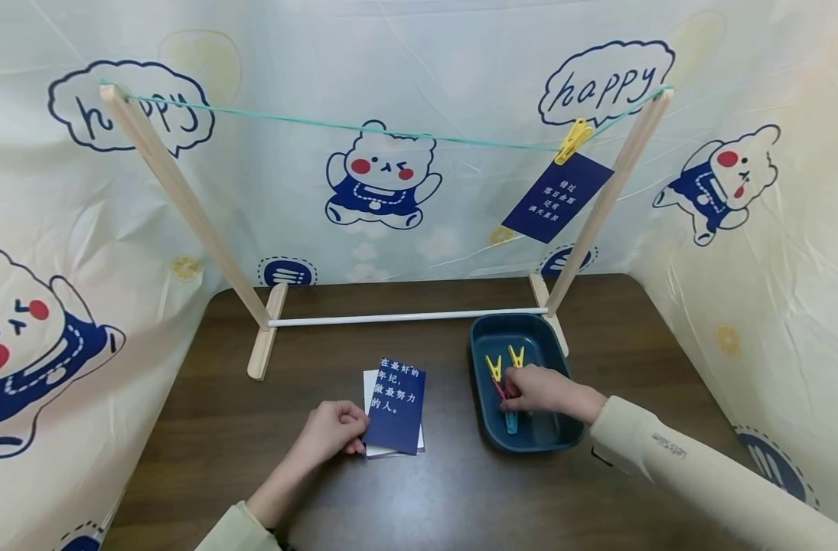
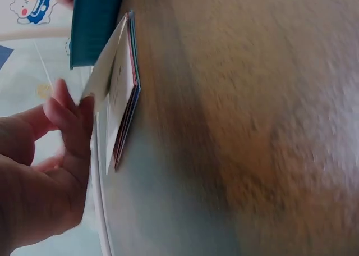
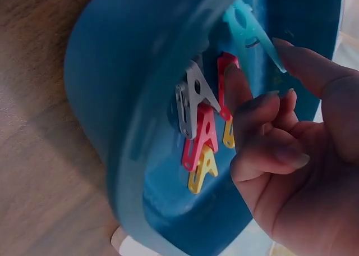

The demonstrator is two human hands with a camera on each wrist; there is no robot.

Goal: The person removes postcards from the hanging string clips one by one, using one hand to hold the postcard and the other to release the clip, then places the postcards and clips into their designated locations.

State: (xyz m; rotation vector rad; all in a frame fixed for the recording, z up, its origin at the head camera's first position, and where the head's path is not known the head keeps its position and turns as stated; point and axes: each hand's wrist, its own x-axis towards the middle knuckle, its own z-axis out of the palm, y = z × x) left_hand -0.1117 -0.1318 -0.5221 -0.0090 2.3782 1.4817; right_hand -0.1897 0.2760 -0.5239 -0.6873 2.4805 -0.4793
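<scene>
My left hand (image 1: 331, 428) pinches the left edge of a dark blue card with white writing (image 1: 398, 405), which lies at the top of a small stack of cards (image 2: 126, 99). In the left wrist view the held card tilts up from the stack. My right hand (image 1: 546, 390) reaches into a dark blue tray (image 1: 479, 413). There, thumb and forefinger sit at the two legs of a turquoise clothespin (image 3: 244, 23), pinching it. Beside the fingers lie a grey clothespin (image 3: 193, 99), red clothespins (image 3: 202, 135) and a yellow clothespin (image 3: 205, 169).
Behind the cards stands a wooden frame (image 1: 184, 199) with a white bar (image 1: 405, 317) low down and a green string (image 1: 288, 119) across its top. A yellow clothespin (image 1: 573, 141) holds a blue card (image 1: 559, 197) on the string's right end. A printed sheet (image 1: 274, 199) hangs behind.
</scene>
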